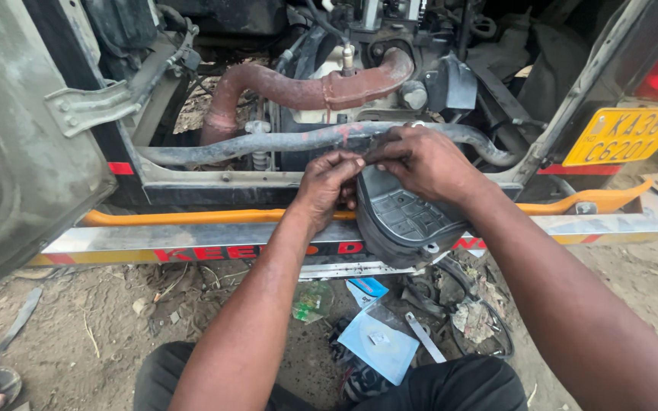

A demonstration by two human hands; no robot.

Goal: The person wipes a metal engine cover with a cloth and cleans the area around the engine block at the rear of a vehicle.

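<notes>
behind both hands (375,171), a grey hose (268,142) crosses the black cover (405,221).

A dark grey plastic cover (405,217) with a ribbed, gridded inner face stood tilted on edge, hollow side facing up, its top rim pinched between both hands and its rounded body hanging just below them.
</notes>
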